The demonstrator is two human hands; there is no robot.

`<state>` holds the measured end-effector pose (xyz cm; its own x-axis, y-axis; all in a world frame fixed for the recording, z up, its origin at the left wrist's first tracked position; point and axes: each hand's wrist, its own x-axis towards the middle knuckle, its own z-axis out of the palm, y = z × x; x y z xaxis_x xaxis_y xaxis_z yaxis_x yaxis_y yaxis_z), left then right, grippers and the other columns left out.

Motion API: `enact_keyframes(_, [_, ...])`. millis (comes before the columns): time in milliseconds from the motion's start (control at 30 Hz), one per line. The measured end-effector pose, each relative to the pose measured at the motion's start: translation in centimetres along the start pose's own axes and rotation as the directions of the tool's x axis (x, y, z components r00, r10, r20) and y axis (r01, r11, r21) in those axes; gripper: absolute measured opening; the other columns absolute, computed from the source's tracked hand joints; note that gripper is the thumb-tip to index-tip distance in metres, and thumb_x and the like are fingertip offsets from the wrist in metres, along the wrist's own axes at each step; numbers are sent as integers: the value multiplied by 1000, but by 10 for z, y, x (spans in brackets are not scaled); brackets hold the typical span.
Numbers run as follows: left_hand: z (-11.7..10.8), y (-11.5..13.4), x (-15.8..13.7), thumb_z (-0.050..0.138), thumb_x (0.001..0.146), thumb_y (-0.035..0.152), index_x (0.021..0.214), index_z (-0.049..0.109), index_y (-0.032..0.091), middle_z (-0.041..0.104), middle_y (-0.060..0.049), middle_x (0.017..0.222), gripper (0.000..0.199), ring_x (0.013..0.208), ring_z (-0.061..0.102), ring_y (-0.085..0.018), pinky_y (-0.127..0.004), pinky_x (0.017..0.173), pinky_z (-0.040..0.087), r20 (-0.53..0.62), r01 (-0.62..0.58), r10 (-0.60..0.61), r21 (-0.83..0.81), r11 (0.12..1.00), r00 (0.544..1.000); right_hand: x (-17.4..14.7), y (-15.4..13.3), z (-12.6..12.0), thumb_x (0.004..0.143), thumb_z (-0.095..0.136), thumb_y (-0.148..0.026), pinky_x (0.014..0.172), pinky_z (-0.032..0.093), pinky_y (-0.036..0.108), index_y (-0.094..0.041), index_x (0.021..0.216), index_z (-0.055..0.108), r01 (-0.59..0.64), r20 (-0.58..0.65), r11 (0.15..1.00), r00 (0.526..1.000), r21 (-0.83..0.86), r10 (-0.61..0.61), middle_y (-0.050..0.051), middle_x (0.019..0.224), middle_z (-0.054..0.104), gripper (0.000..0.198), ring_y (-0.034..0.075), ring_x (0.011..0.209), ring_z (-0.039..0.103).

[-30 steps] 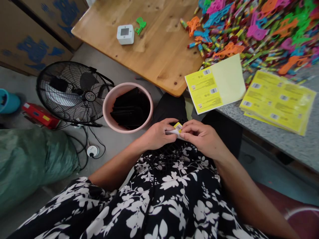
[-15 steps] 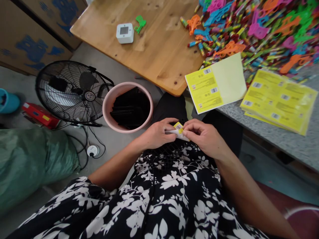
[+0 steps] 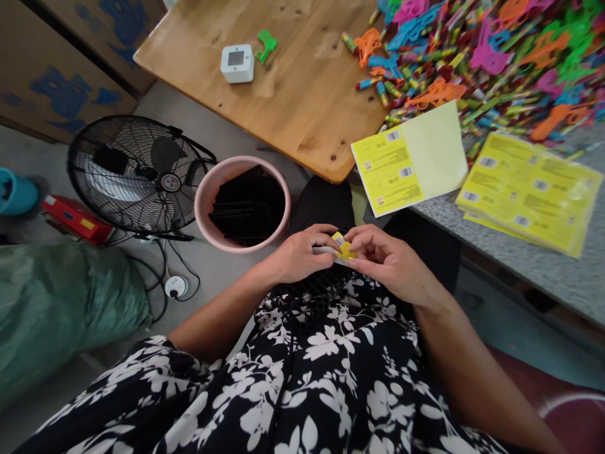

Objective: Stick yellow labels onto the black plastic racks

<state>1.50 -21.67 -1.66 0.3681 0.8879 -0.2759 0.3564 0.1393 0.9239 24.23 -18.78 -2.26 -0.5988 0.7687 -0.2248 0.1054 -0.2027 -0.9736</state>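
Above my lap, a small yellow barcode label (image 3: pixel 340 239) with a whitish side is held between both hands. My left hand (image 3: pixel 302 253) pinches its left end between thumb and fingers. The fingertips of my right hand (image 3: pixel 390 260) are closed on its right edge, with the thumb underneath. Fingers cover much of the label. Just below the hands lies a black mesh-like thing (image 3: pixel 314 287) on my lap, only partly visible. Nearest to the right hand is a yellow label sheet (image 3: pixel 387 165) at the table edge, its right part pale and bare of labels.
More yellow label sheets (image 3: pixel 529 189) lie on the grey speckled tabletop (image 3: pixel 562 277), below a heap of colourful plastic toy pieces (image 3: pixel 472 63). A white device (image 3: pixel 237 63) and a green toy piece (image 3: pixel 266 45) are on the wooden table (image 3: pixel 302 94). Left stand a pink bucket (image 3: pixel 205 224) and a fan (image 3: pixel 137 176).
My right hand's fingers have shifted on the label, the thumb moving lower and extending under it. The label has bent slightly. My left hand has stayed almost in place.
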Motion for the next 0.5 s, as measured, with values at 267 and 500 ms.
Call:
enact_keyframes(267, [-2,3,1,62,82,15,100,78,20,64,-9,142,24,136,58,-24,-36,117,40,-4,67,-67,-12,998,998,1,6,5,90,74,-29,79,54,28,-23,86,64,91,-107,995,990,29,-88,3,113,63,13,16,95,65])
enact_keyframes(500, [-1,5,1,66,82,17,96,75,19,64,-9,141,17,129,62,-23,-35,115,42,-22,104,-105,-20,994,994,-10,5,10,95,68,-24,70,56,30,-27,103,71,250,-103,823,932,-509,-347,5,118,63,10,15,83,65])
